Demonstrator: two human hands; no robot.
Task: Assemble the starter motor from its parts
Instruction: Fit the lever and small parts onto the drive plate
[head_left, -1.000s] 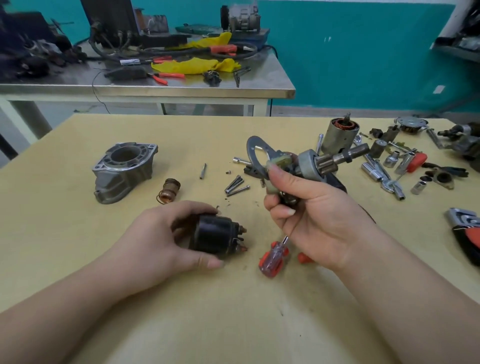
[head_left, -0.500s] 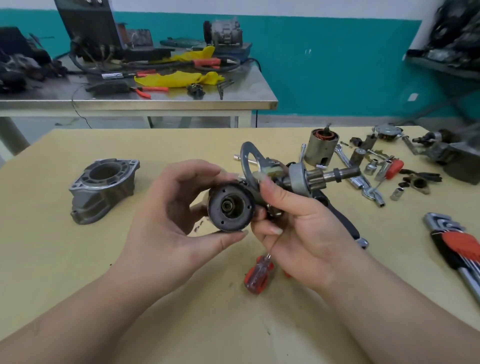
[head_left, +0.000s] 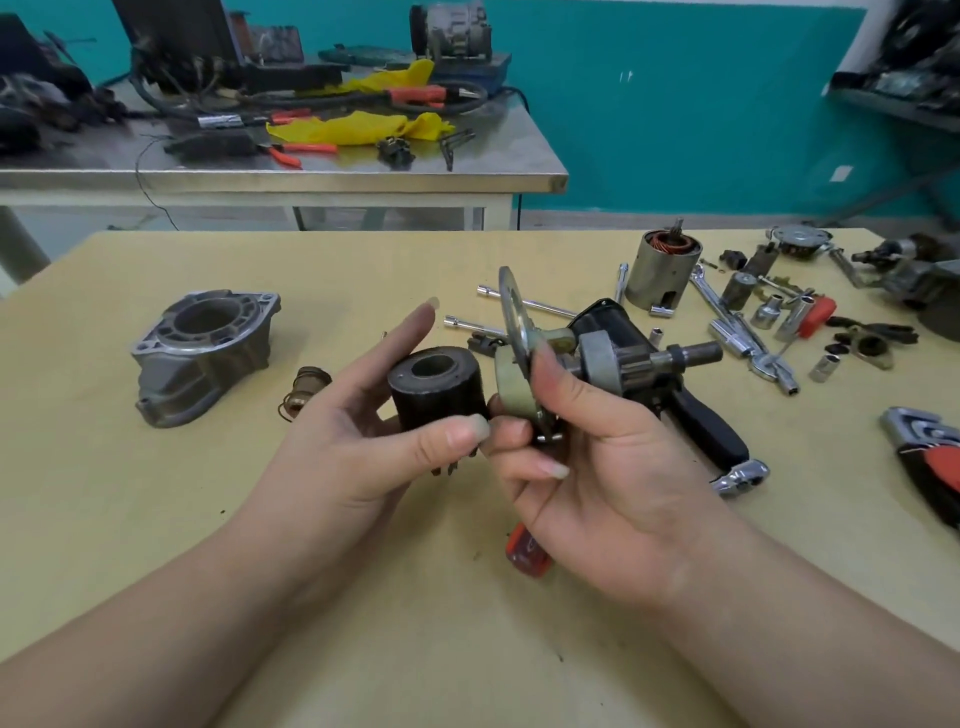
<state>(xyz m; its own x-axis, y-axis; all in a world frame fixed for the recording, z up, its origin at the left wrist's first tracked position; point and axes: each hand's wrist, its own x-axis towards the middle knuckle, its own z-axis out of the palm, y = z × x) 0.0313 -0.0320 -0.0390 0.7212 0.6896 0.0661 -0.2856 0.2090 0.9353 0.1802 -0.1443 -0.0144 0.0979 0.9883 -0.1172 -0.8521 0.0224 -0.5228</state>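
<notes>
The right hand (head_left: 597, 467) is hiding most of a red-handled screwdriver (head_left: 525, 552) lying on the yellow table (head_left: 156, 519). Its fingers are clamping the grey metal shaft-and-lever assembly (head_left: 602, 364) above the table's middle. Just left, touching it, the left hand (head_left: 363, 447) is pinching the black cylindrical solenoid (head_left: 436, 389), thumb near, fingers far, index finger raised. No writing is showing legibly.

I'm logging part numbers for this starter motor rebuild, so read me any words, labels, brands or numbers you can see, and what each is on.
No text can be read in this view.
Black solenoid in the left hand: no marking shows.
Drive shaft assembly in the right hand: none legible.
Red-handled screwdriver: a faint mark on the handle, too blurred to read.
Grey housing: no legible casting marks.
Equipment on the steel bench: too far and blurred.
</notes>
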